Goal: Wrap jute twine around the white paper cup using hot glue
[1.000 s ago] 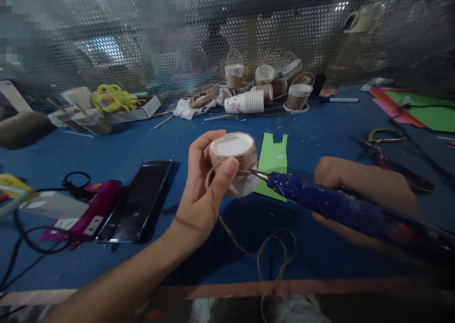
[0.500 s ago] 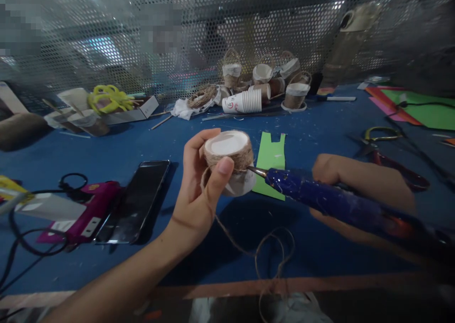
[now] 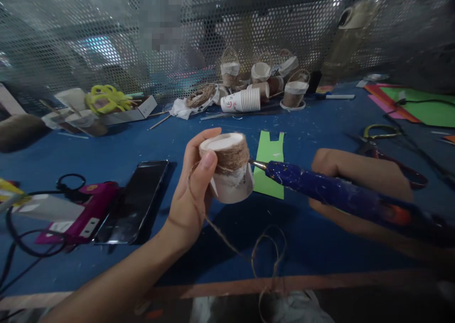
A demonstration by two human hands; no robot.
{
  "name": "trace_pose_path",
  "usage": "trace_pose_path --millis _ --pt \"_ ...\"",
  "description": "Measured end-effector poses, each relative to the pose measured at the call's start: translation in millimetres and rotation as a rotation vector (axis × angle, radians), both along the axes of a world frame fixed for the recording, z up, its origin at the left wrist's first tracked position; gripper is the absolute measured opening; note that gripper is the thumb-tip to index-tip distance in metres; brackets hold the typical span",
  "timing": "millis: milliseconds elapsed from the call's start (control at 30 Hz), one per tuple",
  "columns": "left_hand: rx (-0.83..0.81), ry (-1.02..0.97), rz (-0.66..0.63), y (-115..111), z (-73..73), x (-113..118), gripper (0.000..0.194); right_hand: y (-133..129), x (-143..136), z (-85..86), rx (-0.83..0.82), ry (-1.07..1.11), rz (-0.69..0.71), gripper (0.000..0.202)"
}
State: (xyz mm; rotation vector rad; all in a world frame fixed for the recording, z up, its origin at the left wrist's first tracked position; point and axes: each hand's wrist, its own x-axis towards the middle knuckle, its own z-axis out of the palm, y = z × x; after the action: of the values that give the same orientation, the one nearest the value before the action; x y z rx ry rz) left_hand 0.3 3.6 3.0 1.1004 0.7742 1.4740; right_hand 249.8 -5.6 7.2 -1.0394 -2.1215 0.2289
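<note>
My left hand grips a paper cup held upside down above the table. Brown twine is wound around the cup near its white base, and a loose strand trails from my hand down over the table edge. On the other side, my right hand is closed around a blue glue gun. Its metal nozzle points left, with the tip at or very near the twine on the cup's right side. Behind the cup lies a green paper cutout.
A black phone lies by a magenta power strip with cables at left. Along the back stand stacked paper cups and several twine-covered baskets. Pliers and coloured paper sheets are at right.
The cup has turned and tilted in my left hand, showing more of its white side. My left thumb has shifted left along the twine; the glue gun has barely moved.
</note>
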Motion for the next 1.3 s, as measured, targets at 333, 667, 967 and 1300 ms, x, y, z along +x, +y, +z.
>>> trace_pose_path --millis 333,667,967,1300 --pt "-0.045 0.108 0.029 -1 1.6 4 0.047 -7 -2 0.2 -0.032 0.005 0.047 0.022" --pt "-0.042 0.036 -0.001 4 0.7 1 0.048 -8 -4 6.7 -0.065 -0.022 -0.021 0.018" --pt "-0.096 0.050 0.028 5 3.0 4 0.052 -8 -3 2.5 -0.064 0.007 0.030 0.022" --pt "-0.091 0.012 -0.033 4 5.7 3 0.050 -9 -2 4.6 -0.096 0.006 0.020 0.020"
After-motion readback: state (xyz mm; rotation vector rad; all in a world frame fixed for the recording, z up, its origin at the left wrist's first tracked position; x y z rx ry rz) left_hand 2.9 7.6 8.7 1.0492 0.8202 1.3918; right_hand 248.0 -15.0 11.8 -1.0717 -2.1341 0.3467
